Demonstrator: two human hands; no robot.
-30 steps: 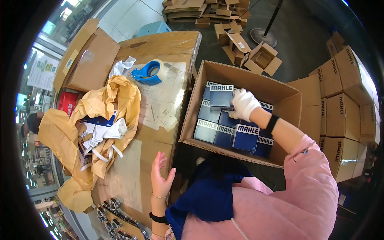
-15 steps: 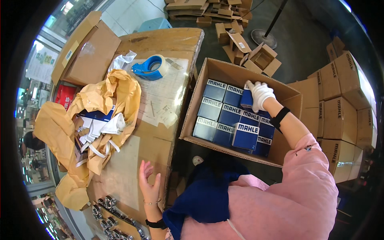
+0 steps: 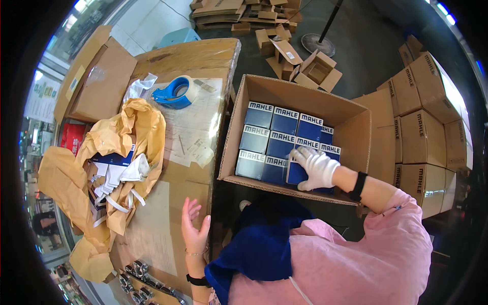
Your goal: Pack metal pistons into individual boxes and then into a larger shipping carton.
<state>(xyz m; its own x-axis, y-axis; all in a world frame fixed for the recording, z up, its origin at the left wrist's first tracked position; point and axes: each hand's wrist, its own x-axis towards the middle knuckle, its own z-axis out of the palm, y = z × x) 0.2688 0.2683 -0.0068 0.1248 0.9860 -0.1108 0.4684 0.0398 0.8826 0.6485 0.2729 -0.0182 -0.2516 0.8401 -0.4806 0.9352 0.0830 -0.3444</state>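
Observation:
A large open cardboard carton [image 3: 359,137] holds rows of small blue-and-white boxes [image 3: 282,145]. My right hand [image 3: 317,168], in a white glove, reaches into its near side. There its fingers and thumb are spread across one small blue box [image 3: 294,173], gripping it from above and partly covering it. This box sits a little higher than its neighbours. My bare left hand [image 3: 194,219] is raised over the table's right edge, fingers apart and nothing in them.
On the table [image 3: 168,213] to the left are a blue tape dispenser [image 3: 176,93], crumpled brown paper [image 3: 137,119] with white gloves [image 3: 119,175], and metal clamp-like parts [image 3: 137,282]. Stacked cartons [image 3: 419,132] stand at right; flattened cardboard [image 3: 218,12] and a pole base [image 3: 317,44] lie beyond.
My right hand has moved from a small box in the carton's far row to the raised box near the front. That far box now sits level in its row. My left hand stays open.

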